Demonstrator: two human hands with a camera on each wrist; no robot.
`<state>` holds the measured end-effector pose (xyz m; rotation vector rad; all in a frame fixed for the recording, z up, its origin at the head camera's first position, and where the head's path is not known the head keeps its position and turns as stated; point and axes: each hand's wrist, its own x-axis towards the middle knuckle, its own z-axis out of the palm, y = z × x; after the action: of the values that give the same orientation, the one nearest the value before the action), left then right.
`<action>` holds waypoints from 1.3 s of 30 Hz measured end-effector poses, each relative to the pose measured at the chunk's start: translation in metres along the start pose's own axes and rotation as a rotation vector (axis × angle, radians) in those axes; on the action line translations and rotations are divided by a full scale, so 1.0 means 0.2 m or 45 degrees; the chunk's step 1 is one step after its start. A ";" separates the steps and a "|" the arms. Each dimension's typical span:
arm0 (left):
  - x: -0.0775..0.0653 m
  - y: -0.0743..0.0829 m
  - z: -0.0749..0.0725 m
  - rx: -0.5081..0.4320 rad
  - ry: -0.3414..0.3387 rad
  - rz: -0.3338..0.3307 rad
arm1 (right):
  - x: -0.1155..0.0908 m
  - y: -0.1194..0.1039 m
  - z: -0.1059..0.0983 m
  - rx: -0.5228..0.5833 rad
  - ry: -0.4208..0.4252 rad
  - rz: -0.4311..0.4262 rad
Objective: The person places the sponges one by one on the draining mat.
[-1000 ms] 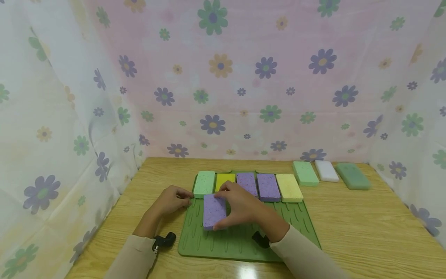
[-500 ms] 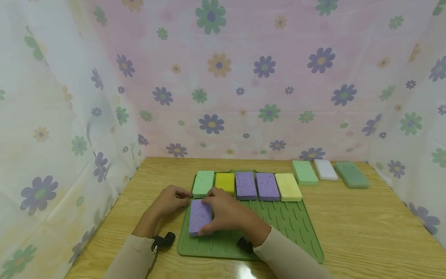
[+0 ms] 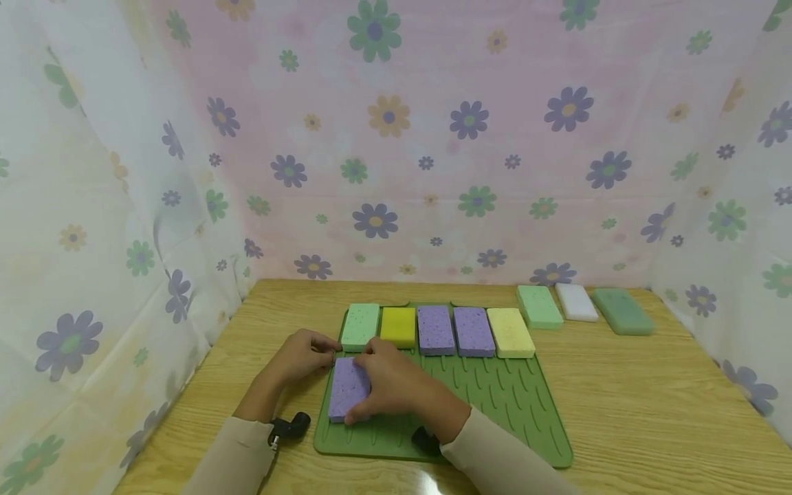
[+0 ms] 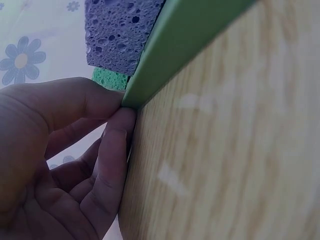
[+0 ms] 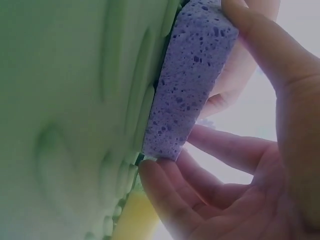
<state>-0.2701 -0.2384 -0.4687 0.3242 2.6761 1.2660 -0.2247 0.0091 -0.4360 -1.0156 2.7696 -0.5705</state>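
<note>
My right hand (image 3: 396,381) grips a purple sponge (image 3: 348,390) by its ends, thumb at the near end and fingers at the far end. The sponge lies at the left side of the green ridged mat (image 3: 495,412), just in front of a light green sponge (image 3: 361,327). In the right wrist view the purple sponge (image 5: 192,75) stands right at the ridges. My left hand (image 3: 303,357) is at the mat's left edge; in the left wrist view its thumb and a finger (image 4: 112,155) pinch that edge. Beside the light green sponge sits a yellow sponge (image 3: 398,326).
Along the mat's back row follow two purple sponges, the nearer one (image 3: 436,330) beside the other (image 3: 474,331), then a pale yellow sponge (image 3: 511,333). On the wooden table (image 3: 656,412) at the back right lie another light green sponge (image 3: 540,306), a white block (image 3: 577,302) and a dull green block (image 3: 622,311).
My right hand has carried the purple sponge left and toward me, from in front of the yellow sponge to the mat's left side. The left hand has stayed put.
</note>
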 end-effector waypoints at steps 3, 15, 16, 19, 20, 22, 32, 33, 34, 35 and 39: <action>0.00 0.00 0.00 0.000 0.002 0.000 | 0.00 -0.01 0.00 -0.012 -0.001 0.005; 0.00 0.01 0.00 0.033 0.015 -0.006 | -0.01 -0.02 0.01 -0.014 0.028 0.027; 0.00 0.01 0.00 0.035 0.016 -0.007 | -0.01 -0.02 0.01 -0.017 0.031 0.028; 0.00 0.01 0.00 0.021 0.010 -0.007 | -0.02 -0.02 0.01 -0.025 0.032 0.029; 0.00 0.01 0.00 0.014 0.007 -0.009 | -0.02 -0.02 0.01 -0.028 0.031 0.029; 0.00 0.00 0.00 0.004 0.006 -0.011 | -0.02 -0.02 0.01 -0.028 0.029 0.028; 0.00 -0.01 0.00 -0.020 -0.002 -0.014 | -0.03 -0.01 -0.01 -0.014 0.045 0.000; 0.00 -0.02 0.00 -0.022 -0.002 -0.009 | -0.03 -0.01 -0.02 -0.009 0.052 -0.005; 0.01 -0.02 0.00 -0.024 -0.001 -0.005 | -0.03 0.00 -0.02 -0.009 0.058 -0.011; 0.01 -0.02 0.00 -0.024 -0.001 0.000 | -0.03 0.00 -0.03 -0.012 0.062 -0.015; 0.01 -0.03 0.00 -0.022 0.002 0.020 | -0.05 0.03 -0.05 -0.027 0.079 -0.008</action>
<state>-0.2731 -0.2417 -0.4741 0.3426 2.6676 1.2930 -0.2231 0.0219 -0.4291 -1.0281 2.8336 -0.5842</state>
